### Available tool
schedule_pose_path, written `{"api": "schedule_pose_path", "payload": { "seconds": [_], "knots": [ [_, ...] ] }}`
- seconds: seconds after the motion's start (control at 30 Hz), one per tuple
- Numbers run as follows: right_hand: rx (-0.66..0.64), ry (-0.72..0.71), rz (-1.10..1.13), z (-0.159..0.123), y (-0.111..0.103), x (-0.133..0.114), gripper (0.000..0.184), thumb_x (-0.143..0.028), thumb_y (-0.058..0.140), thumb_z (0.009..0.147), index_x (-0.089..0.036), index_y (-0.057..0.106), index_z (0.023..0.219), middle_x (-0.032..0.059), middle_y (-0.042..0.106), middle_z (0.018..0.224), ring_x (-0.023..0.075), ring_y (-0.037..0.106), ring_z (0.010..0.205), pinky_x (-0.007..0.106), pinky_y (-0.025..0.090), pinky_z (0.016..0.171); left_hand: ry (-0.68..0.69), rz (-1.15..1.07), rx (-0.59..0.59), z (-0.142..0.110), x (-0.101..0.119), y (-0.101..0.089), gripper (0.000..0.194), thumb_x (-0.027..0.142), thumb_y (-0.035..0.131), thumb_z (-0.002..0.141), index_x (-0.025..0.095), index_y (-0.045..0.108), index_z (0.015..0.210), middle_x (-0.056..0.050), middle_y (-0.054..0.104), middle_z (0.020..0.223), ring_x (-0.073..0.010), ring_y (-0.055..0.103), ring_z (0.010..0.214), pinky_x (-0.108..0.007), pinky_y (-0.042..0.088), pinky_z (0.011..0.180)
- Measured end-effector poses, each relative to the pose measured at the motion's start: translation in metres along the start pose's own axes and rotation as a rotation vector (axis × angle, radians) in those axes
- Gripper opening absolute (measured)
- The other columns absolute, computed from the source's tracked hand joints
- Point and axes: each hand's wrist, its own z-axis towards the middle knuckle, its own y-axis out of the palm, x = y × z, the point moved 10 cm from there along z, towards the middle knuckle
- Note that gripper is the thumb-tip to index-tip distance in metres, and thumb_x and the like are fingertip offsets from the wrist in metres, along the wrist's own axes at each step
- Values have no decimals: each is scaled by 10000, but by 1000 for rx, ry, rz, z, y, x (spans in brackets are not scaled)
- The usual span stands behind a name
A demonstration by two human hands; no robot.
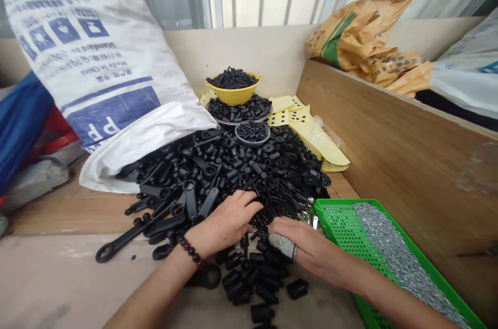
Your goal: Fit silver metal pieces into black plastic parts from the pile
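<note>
Find black plastic parts [241,163] heaped mid-table, with left hand [223,222] and right hand [311,246] apart but near each other at the near side, fingers curled into small pieces; cannot tell whether clamped on any. Judge likeliest trouble as loose cylinders [261,313] rolling nearer, or look-alikes getting mixed, from raking at an unsupported slope. Also note green basket [342,225] of metal pins [400,251] under right forearm, liable to be snagged; yellow bowl [233,95] perched beyond, tippable by jostling; white sack [128,54] crowding left side.
</note>
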Motion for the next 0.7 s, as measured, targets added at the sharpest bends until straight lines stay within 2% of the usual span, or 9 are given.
{"api": "schedule_pose_path", "payload": {
  "seconds": [0.17,0.3,0.5,0.7],
  "knots": [
    [4,-20,58,8,2,-2,246,16,361,739,-203,468,769,-6,526,765,154,499,717,237,379,676,35,-73,-68,-12,6,-1,620,45,638,711,185,411,1271,-129,402,1395,-287,358,1257,-422,366,1017],
    [-7,-8,34,15,11,6,224,7,373,726,-201,456,729,-6,547,759,153,485,695,239,368,666,15,-4,-29,-11,5,3,673,38,641,703,189,365,1297,-123,422,1385,-297,379,1237,-428,378,983],
    [8,-18,42,24,13,13,230,6,362,710,-202,455,742,12,556,788,160,488,711,237,370,665,-7,93,21,3,-2,6,573,108,670,736,184,410,1241,-99,515,1276,-265,471,1079,-374,427,853],
    [48,-1,14,26,8,14,252,20,355,644,-205,423,735,22,522,771,170,469,706,257,355,663,-36,125,31,8,-3,6,501,174,669,764,167,440,1210,-98,536,1224,-266,475,1029,-370,411,812]
  ]
}}
